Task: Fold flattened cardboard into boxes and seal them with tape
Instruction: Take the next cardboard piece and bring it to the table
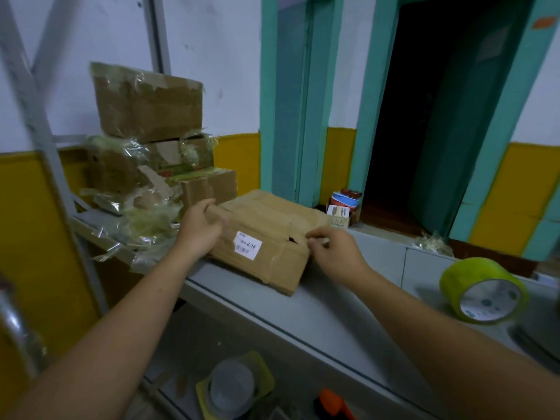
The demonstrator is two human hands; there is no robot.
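Observation:
A flattened brown cardboard box (266,234) with a white barcode label lies on the grey counter (333,313). My left hand (200,228) grips its far left edge, thumb over the top. My right hand (336,253) pinches the torn flap at the box's right corner. A roll of yellow-green tape (481,291) lies on its side on the counter at the right, untouched.
Several taped cardboard boxes (148,101) are stacked at the back left with loose plastic wrap (142,231) beneath them. A dark open doorway (439,116) lies behind the counter. On a lower shelf sit a clear lid on a yellow tray (233,386) and an orange tool (333,404).

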